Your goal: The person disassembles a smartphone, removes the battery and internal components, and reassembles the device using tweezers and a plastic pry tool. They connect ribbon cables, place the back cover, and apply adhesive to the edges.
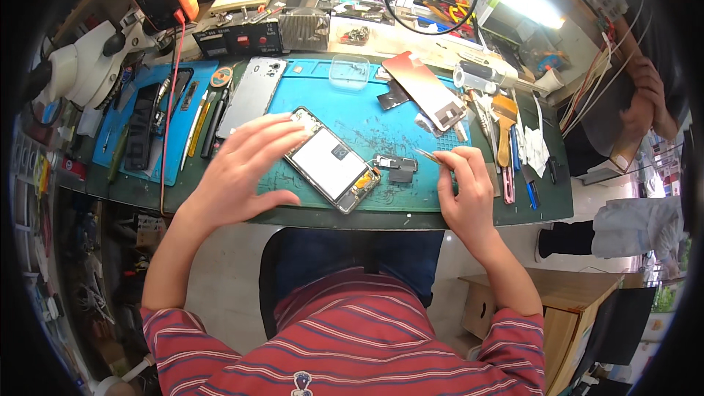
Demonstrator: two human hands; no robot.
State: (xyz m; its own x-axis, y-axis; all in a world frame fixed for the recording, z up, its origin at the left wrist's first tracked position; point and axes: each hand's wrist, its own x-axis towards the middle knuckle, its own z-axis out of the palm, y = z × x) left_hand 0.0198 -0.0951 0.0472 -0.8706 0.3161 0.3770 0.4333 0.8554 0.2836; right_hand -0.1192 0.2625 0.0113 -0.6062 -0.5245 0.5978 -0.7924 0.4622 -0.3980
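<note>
Opened rectangular dark-framed phone [331, 160], white panel [323, 169] showing, slanted on blue mat [304, 82], dark-green worktop [551, 202]. Left hand [238, 169]: grip apart, fingertips at phone's upper-left end. Right hand [468, 194]: grip clamped on slim metallic tool [434, 158], near flat dark-grey parts [400, 174].

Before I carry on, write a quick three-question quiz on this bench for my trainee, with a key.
1. Which hand holds the thin pointed tool?
2. True or false: the brush lies to the right of the opened phone.
3. What is under the opened phone? A) a red cloth B) a blue mat C) a white tray

Key:
1. The right hand.
2. True.
3. B.
</note>
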